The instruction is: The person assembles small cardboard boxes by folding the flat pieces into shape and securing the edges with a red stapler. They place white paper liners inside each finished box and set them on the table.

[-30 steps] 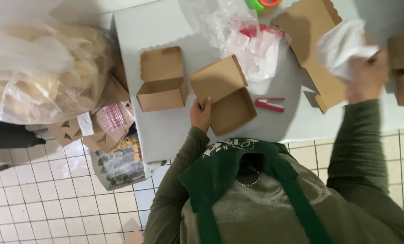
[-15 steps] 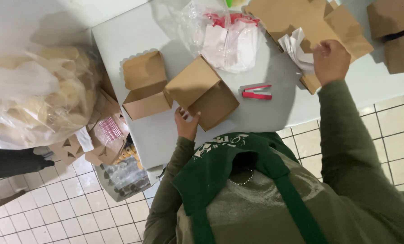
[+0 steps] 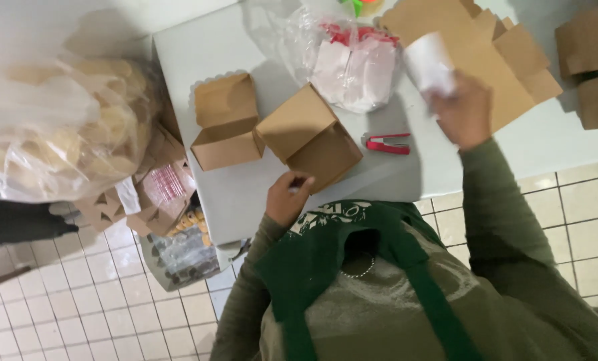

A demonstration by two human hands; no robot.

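Cardboard is spread over the grey tabletop (image 3: 232, 194), seen from above. The left hand (image 3: 287, 199) is laid at the near edge of a brown open box (image 3: 310, 137), its fingers curled against the box's lower flap; whether the flap is pinched cannot be told. The right hand (image 3: 464, 110) is raised over the tabletop and is closed around a sheet of white paper (image 3: 430, 61), which is blurred. Beneath that hand a stack of flat brown cardboard blanks (image 3: 486, 53) is seen. Between the two hands a red stapler (image 3: 388, 143) is laid on the tabletop, just beside the open box. A second folded box (image 3: 227, 124) is set to the left of the first, nearly touching it. Behind them a clear plastic bag (image 3: 352, 60) with red and white contents is placed. A large clear sack (image 3: 52, 127) of pale contents is seen at the far left.
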